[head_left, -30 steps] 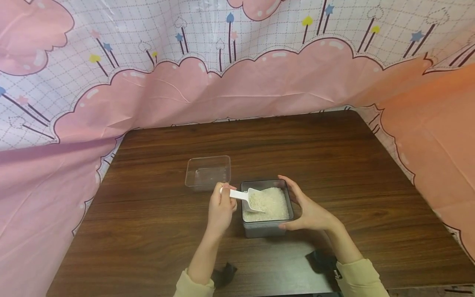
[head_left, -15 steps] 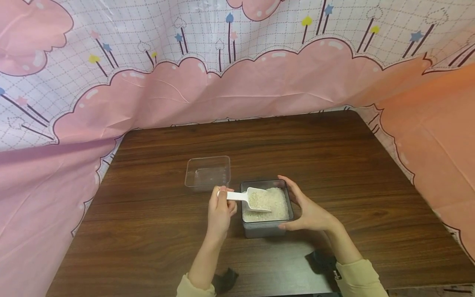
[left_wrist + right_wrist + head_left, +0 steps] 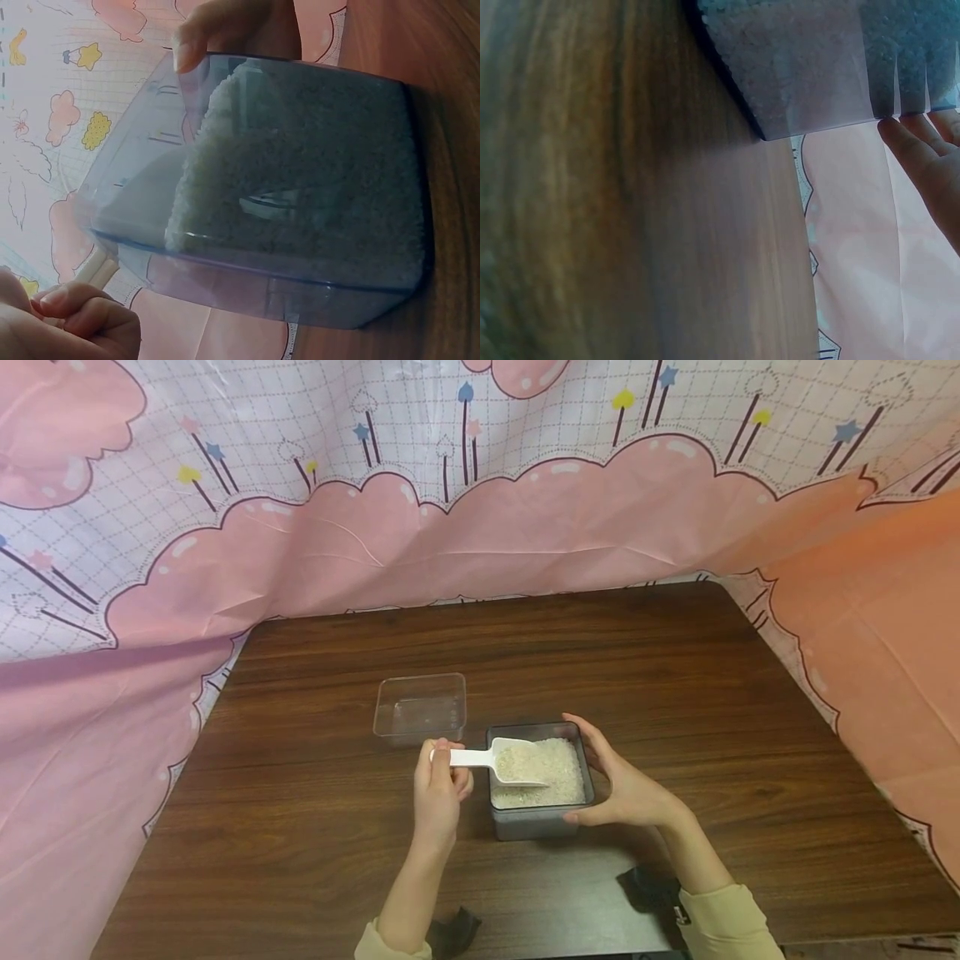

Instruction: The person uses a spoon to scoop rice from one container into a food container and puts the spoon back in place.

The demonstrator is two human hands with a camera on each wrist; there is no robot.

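My left hand (image 3: 437, 797) grips the handle of a white plastic scoop (image 3: 471, 758), its blade lying over the rice (image 3: 564, 768) with grains in it. The rice fills much of a square, see-through grey container (image 3: 534, 824) standing on the table. My right hand (image 3: 630, 789) holds this container from the right, thumb at the front corner and fingers along the far side. In the left wrist view the rice slopes inside the container (image 3: 315, 180), and the left hand (image 3: 86, 322) is at the lower left. Fingertips (image 3: 892, 133) touch the container wall in the right wrist view.
A shallow clear plastic box (image 3: 427, 718) sits behind and left of the rice container on the brown wooden table (image 3: 300, 793). Dark straps lie below both forearms. A patterned pink-and-white curtain (image 3: 480, 552) runs along the back and sides.
The left hand has drawn slightly left and down, and the scoop has risen to lie flatter over the rice. The right hand and the container stay in place.
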